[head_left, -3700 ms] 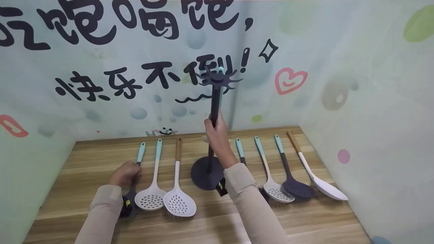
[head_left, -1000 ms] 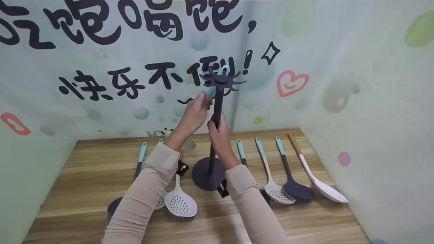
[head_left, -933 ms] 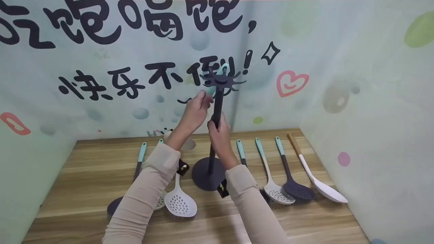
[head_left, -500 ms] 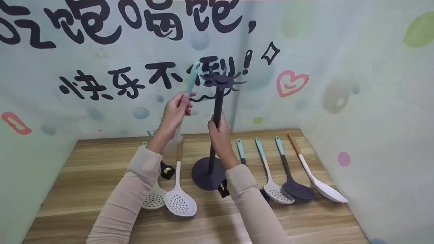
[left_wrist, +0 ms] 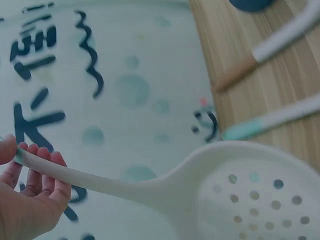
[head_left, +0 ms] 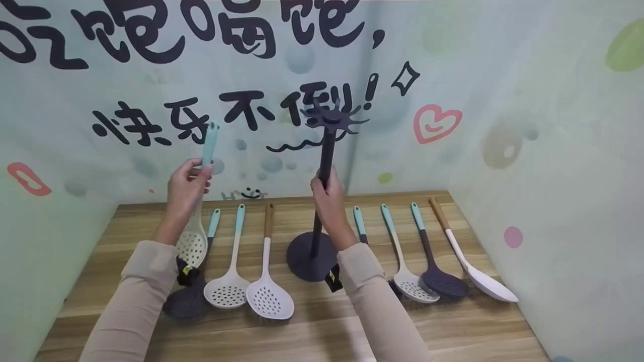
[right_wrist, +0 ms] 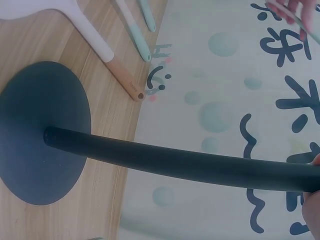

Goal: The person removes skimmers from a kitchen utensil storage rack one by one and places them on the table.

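Note:
Held upright in my left hand is a white skimmer with a mint handle, pinched between thumb and fingers. Its perforated head hangs above the table's left side and fills the lower right of the left wrist view. My right hand grips the pole of a dark utensil stand, whose round base rests on the table. A ring of hooks tops the pole, with no utensil visible on it. Below my left hand lies a dark skimmer, partly hidden by the arm.
On the wooden table, a mint-handled white skimmer and a wood-handled white one lie left of the stand. Several more utensils, including a dark skimmer and a white spoon, lie to its right. Printed walls enclose the table.
My left hand has let go of the dark skimmer on the table, lifted the white skimmer off the stand's hooks and carried it left and down. The right hand stays on the pole.

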Motion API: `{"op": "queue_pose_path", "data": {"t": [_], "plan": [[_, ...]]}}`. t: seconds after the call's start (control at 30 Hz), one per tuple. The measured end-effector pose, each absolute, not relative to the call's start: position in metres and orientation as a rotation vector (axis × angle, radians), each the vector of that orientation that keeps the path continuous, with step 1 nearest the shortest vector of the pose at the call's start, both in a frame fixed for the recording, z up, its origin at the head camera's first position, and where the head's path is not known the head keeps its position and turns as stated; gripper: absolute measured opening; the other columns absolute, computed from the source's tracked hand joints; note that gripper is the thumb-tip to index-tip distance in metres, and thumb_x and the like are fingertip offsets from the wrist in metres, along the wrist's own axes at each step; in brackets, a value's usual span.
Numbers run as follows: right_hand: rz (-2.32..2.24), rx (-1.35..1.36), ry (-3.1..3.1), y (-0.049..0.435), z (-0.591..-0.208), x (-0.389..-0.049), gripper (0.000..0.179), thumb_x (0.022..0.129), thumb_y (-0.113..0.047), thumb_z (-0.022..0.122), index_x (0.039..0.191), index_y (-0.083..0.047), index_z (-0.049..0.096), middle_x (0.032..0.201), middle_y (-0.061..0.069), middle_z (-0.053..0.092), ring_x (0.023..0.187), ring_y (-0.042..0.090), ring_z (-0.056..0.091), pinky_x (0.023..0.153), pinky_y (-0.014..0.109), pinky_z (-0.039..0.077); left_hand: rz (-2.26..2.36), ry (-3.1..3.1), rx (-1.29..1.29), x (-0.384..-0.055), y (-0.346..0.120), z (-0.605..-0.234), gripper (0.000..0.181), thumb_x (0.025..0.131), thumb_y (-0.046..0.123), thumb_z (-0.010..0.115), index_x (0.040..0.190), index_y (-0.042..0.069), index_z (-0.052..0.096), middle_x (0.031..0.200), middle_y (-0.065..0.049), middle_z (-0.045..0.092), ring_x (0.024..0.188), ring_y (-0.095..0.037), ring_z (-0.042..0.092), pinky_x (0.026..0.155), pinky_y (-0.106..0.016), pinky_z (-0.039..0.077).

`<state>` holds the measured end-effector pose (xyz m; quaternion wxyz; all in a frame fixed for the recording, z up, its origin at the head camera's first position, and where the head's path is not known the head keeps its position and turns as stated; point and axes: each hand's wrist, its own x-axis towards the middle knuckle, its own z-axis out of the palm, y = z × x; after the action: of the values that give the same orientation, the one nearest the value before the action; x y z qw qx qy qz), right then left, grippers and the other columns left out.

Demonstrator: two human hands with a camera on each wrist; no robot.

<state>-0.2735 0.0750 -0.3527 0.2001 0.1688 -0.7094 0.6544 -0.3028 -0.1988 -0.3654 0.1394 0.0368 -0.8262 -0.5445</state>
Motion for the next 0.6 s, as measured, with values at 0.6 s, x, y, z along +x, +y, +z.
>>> {"op": "queue_pose_path", "data": {"t": [0.6], "plan": [[1.826, 0.492, -1.953, 0.074, -0.354, -0.274, 0.01, 0.09, 0.005, 0.04, 0.084, -0.001, 0.044, 0.064, -0.003, 0.038, 0.054, 0.009, 0.033, 0.053, 0.023, 0.029, -1.773, -2.325, 0.619, -0.282, -0.283, -0.427, 0.052, 0.097, 0.038, 0.044, 0.138, 0.006, 0.043, 0.088, 0.011, 0.051, 0.075, 0.002, 0.052, 0.071, -0.014, 0.048]]}}
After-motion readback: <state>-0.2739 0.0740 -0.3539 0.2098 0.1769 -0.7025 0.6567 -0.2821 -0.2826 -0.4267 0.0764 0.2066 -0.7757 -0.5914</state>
